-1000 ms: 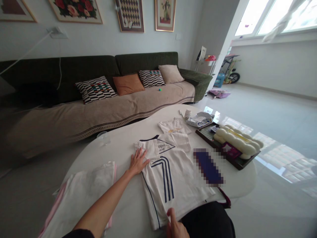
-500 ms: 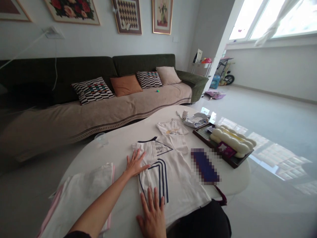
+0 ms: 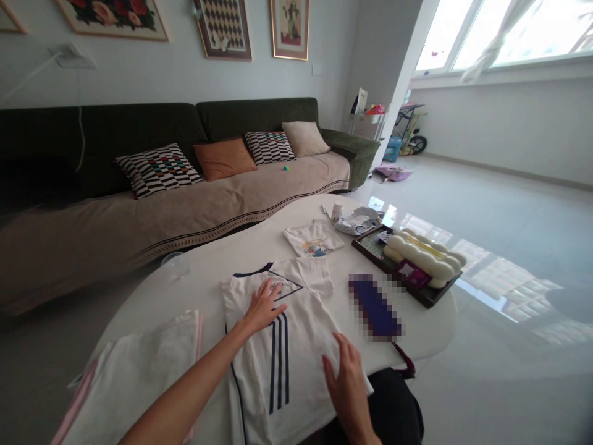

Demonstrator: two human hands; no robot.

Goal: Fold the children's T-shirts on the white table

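A white short-sleeved shirt (image 3: 306, 334) with a navy collar and navy stripes lies spread on the white table (image 3: 143, 315). On its chest, over the printed lettering, rests my left hand (image 3: 266, 306), fingers stretched out. My right hand (image 3: 348, 377) is at the shirt's right side near the hem, fingers bent, thumb apart from them. Beyond the collar is a folded white T-shirt (image 3: 312, 238) with a coloured print. To the left lies a white cloth garment with pink edging (image 3: 139, 364). A blurred-out dark blue item (image 3: 375, 306) lies right of the shirt.
A dark tray (image 3: 428, 300) at the table's right carries a cream puffy case (image 3: 424, 256) and a purple packet (image 3: 412, 273). Behind it are a plastic packet (image 3: 359, 220) and a small white bottle (image 3: 337, 212). A clear cup (image 3: 176, 264) stands at the far-left edge. A sofa (image 3: 259, 185) lies beyond.
My left hand has shifted onto the chest lettering. My right hand has crossed from the left-hand stripes to the shirt's right side. The stripes now run straight, and the view has turned slightly right.
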